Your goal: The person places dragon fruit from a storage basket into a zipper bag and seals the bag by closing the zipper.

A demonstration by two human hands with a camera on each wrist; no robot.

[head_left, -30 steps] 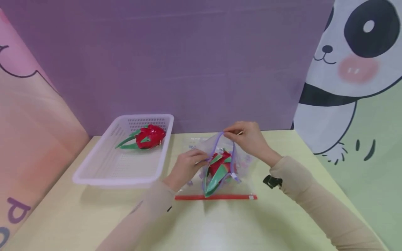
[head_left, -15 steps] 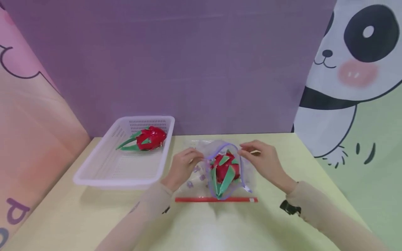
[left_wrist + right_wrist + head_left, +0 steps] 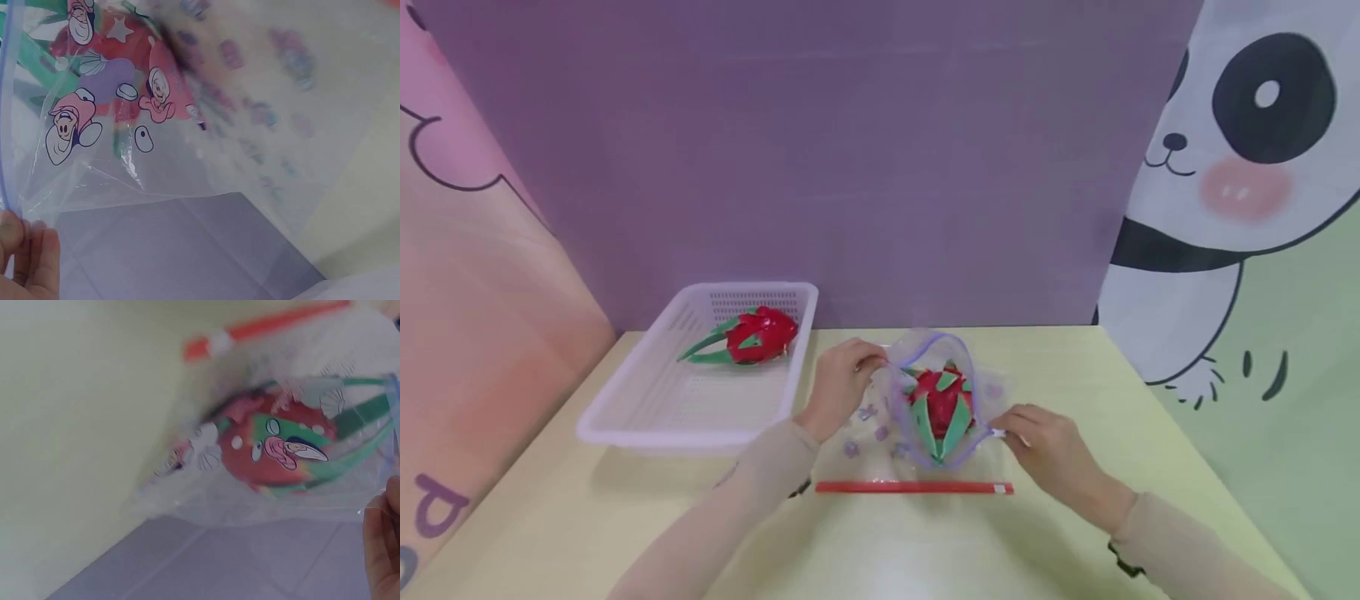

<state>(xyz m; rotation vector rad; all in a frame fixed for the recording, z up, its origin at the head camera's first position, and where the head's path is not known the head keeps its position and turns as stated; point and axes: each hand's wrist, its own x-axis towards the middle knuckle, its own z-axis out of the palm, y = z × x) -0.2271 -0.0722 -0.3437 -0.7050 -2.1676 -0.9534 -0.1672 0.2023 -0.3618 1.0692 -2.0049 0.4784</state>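
Observation:
A see-through zip bag with a purple-edged mouth (image 3: pixel 958 343) and cartoon prints (image 3: pixel 159 84) holds a red dragon fruit (image 3: pixel 942 408) with long green leaves. The mouth gapes toward the head camera. My left hand (image 3: pixel 838 387) pinches the left side of the rim between thumb and fingers; the left wrist view shows those fingertips (image 3: pixel 37 240) on the purple edge. At the mouth's lower right, my right hand (image 3: pixel 1052 454) pinches the corner by the white slider (image 3: pixel 996 432). Through the film in the right wrist view, the dragon fruit (image 3: pixel 269 453) lies lengthwise.
Under the held bag, a flat clear bag with a red zip strip (image 3: pixel 913 487) lies on the pale table (image 3: pixel 895 558). To the left stands a white perforated basket (image 3: pixel 662 435) with another dragon fruit (image 3: pixel 762 335) in it. A purple backdrop (image 3: pixel 880 167) rises behind the table.
My right hand has left the top of the rim and come down to its lower right corner. The left hand has shifted slightly up. The bag's mouth is spread wider, and the fruit sits further right.

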